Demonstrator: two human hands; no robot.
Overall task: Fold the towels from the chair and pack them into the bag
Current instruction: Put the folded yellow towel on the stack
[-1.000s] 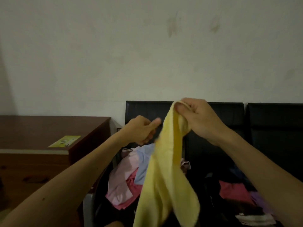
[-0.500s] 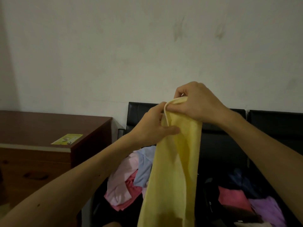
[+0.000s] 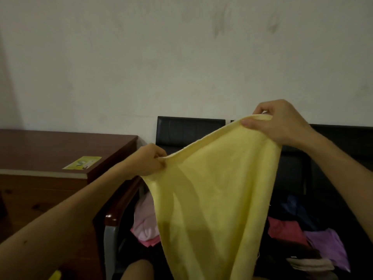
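Observation:
A pale yellow towel (image 3: 214, 195) hangs spread in the air in front of the black chair (image 3: 189, 128). My left hand (image 3: 149, 160) pinches its upper left corner. Higher and further right, my right hand (image 3: 280, 122) pinches the other top corner. The top edge slopes up from left to right and the cloth hangs down past the bottom of the frame. Behind it on the chair seat lie more towels: pink ones (image 3: 145, 223) on the left, a red one (image 3: 286, 231) and a purple one (image 3: 327, 245) on the right. I see no bag.
A dark wooden desk (image 3: 50, 150) stands to the left of the chair, with a yellow-green card (image 3: 82, 163) on its top. A second black chair back (image 3: 343, 138) stands at the right. A plain wall lies behind. The chair's armrest (image 3: 110, 219) is near my left forearm.
My hands were together at the towel's top edge. They have moved apart, the left one down and left, the right one to the right, and the towel now hangs spread out.

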